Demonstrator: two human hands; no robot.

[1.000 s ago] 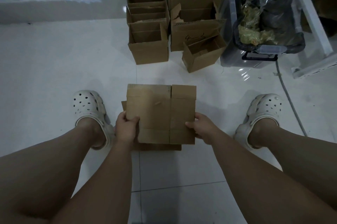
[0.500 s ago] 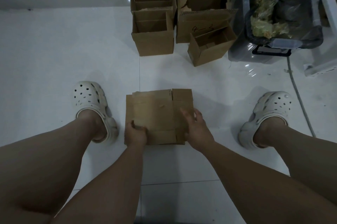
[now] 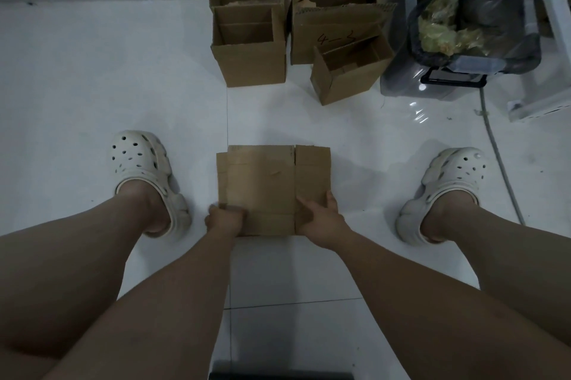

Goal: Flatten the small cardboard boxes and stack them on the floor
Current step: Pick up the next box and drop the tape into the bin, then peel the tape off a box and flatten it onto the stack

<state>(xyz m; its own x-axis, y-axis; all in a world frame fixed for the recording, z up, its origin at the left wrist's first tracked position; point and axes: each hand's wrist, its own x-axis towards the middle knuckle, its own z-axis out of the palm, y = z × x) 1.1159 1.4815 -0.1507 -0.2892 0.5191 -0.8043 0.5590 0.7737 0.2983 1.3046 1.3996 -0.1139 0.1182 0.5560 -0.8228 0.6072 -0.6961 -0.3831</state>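
A flattened brown cardboard box (image 3: pixel 265 181) lies on the white tile floor between my feet, on top of another flat piece whose left edge shows beneath it. My left hand (image 3: pixel 225 219) is at its near left corner with fingers curled over the edge. My right hand (image 3: pixel 319 215) lies flat on the near right part, fingers spread and pressing down. Several open small boxes stand farther back: one (image 3: pixel 253 61) straight ahead and one (image 3: pixel 349 79) tilted to its right.
A larger torn box (image 3: pixel 333 27) marked with numbers stands behind the small ones. To the right are a clear plastic bin (image 3: pixel 448 82) holding dark bags, a grey cable (image 3: pixel 500 163) and a white frame (image 3: pixel 553 8). My white clogs (image 3: pixel 139 163) (image 3: pixel 448 181) flank the stack.
The flattened box went down from mid-air onto the piece on the floor. My right hand shifted from gripping its edge to lying flat on top.
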